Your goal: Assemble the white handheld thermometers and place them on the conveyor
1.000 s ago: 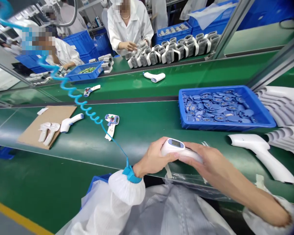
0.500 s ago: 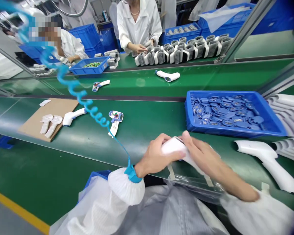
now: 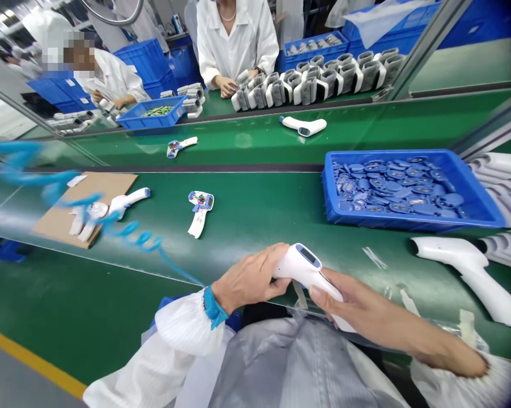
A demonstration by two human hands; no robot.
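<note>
Both hands grip one white infrared thermometer with a blue-framed dark display, held above the near edge of the green bench. My left hand is closed round its head end. Lower down, my right hand wraps round the handle. A blue wrist strap with a coiled cord circles my left wrist. Ahead to the left lies an opened thermometer half with its circuit parts showing. To the right rests a white thermometer shell.
A blue bin of blue oval parts stands at the right, beside stacked white shells. Cardboard bearing white pieces lies left. The conveyor carries thermometers; across it a co-worker handles grey-and-white housings.
The thermometer has turned so its display faces up, and my right hand has moved down onto the handle. The coiled cord has swung lower left. Thermometers on the conveyor shifted right.
</note>
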